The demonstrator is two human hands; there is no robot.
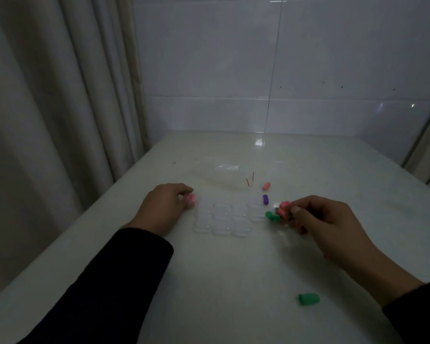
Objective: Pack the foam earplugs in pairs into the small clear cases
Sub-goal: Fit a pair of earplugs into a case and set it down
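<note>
Earplugs [266, 186]: stubby foam; pink, green, purple

Hands: two, a left hand [164, 207] and a right hand [325, 219].
Clear cases [224, 217]: a cluster on the bench [233, 281], roughly nine; edges too faint for a sure count.
Pink earplugs: one loose [266, 186]; more held in each hand, number unclear.
Purple earplug [265, 199]: one.
Green earplugs: one near [308, 299], about two by the right hand [271, 216].
Red strips [250, 180]: two.
</note>
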